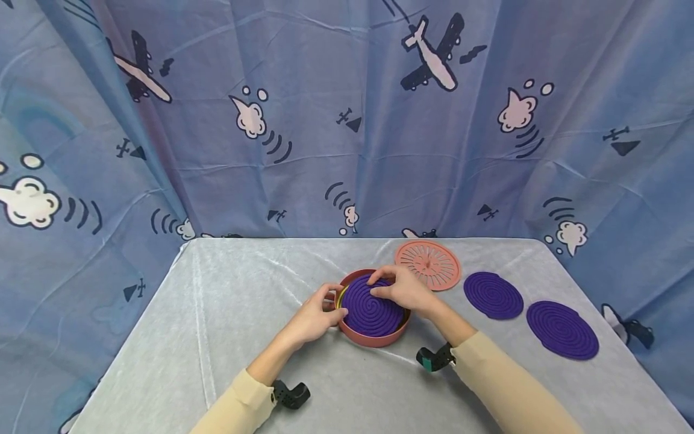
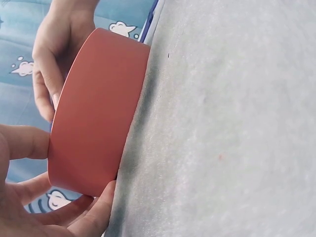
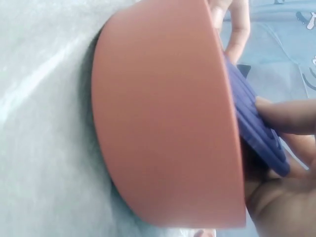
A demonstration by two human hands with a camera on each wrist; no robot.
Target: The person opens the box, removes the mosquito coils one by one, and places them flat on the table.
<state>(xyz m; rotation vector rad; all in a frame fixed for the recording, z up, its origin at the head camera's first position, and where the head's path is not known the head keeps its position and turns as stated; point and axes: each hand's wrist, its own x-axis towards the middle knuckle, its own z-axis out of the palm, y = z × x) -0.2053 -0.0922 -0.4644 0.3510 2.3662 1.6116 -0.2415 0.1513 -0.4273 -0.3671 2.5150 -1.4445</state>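
A round terracotta-coloured holder (image 1: 374, 341) stands on the table. Inside its opening a purple spiral coaster (image 1: 373, 310) lies at a tilt, one side raised above the rim in the right wrist view. My right hand (image 1: 403, 289) pinches that raised edge between thumb and fingers. My left hand (image 1: 316, 313) grips the holder's left side, the thumb at the rim and other fingers low against the outer wall (image 2: 98, 118). A sliver of yellow edge (image 1: 340, 298) shows beside the coaster at the left; the rest of it is hidden underneath.
Behind the holder lies a slotted, coral-coloured round lid (image 1: 428, 263). Two more purple spiral coasters (image 1: 493, 295) lie flat on the right of the white-covered table (image 1: 244, 289). A blue patterned curtain (image 1: 325, 120) hangs along the back and sides.
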